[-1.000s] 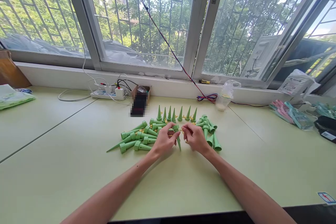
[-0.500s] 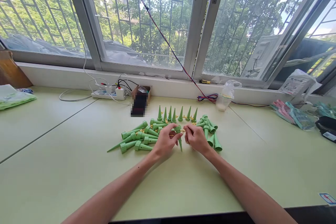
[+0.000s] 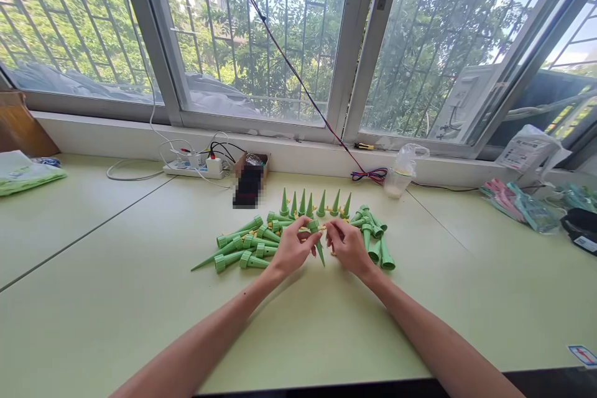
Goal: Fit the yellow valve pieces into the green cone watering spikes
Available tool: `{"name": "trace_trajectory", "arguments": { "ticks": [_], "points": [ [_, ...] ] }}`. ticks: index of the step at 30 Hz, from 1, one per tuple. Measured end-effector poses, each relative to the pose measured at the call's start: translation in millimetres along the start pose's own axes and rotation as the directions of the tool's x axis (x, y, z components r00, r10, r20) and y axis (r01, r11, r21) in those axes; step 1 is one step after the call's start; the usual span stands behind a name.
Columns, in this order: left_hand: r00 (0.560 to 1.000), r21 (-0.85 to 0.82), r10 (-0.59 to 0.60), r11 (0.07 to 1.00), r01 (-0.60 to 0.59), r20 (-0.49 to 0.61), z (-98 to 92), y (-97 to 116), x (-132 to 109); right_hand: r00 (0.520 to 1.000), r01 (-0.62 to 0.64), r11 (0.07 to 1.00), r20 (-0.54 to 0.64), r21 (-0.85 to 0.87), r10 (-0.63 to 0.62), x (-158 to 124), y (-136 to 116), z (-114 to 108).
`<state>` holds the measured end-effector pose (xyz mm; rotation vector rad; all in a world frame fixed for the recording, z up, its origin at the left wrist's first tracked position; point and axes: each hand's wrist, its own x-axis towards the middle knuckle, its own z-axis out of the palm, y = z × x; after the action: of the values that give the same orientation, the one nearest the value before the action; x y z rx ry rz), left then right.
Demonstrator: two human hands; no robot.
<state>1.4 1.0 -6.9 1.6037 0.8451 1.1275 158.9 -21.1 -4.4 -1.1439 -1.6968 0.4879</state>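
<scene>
My left hand (image 3: 293, 249) pinches a green cone-shaped spike (image 3: 318, 247) by its wide cap, tip pointing down toward me. My right hand (image 3: 347, 245) is closed in a pinch at the spike's cap, on a small yellow piece (image 3: 323, 229) there. Left of my hands lies a heap of green spikes (image 3: 237, 245) on their sides. Behind my hands a row of spikes (image 3: 313, 203) stands upright, tips up. More spikes (image 3: 375, 237) lie in a pile to the right of my right hand.
The pale green table (image 3: 116, 286) runs under a barred window. A power strip with cables (image 3: 193, 166), a small brown box (image 3: 252, 165) and a plastic bag with a cup (image 3: 402, 171) sit along the sill. Packets (image 3: 522, 202) lie far right, a green cloth (image 3: 25, 174) far left.
Both hands stay together at the spike's cap with only small finger movements. The view has shifted very slightly.
</scene>
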Motion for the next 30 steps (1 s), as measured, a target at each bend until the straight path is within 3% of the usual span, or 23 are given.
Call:
{"name": "trace_trajectory", "arguments": {
  "ticks": [9,18,30],
  "points": [
    [1.0,-0.025,-0.012,1.0,0.011,-0.02,0.9,1.8,-0.4,1.0,0.009,0.999,0.02,0.033,-0.009,0.6,-2.3,-1.8],
    [0.998,0.161,0.043,0.986,-0.036,-0.042,2.7,4.7,-4.3,1.0,0.017,1.0,0.014,0.0,-0.017,0.2,2.7,-0.5],
    [0.999,0.14,0.042,0.989,-0.039,-0.016,4.6,2.9,-5.9,1.0,0.019,0.999,0.009,-0.04,-0.018,-0.5,6.1,-0.8]
  ]
}}
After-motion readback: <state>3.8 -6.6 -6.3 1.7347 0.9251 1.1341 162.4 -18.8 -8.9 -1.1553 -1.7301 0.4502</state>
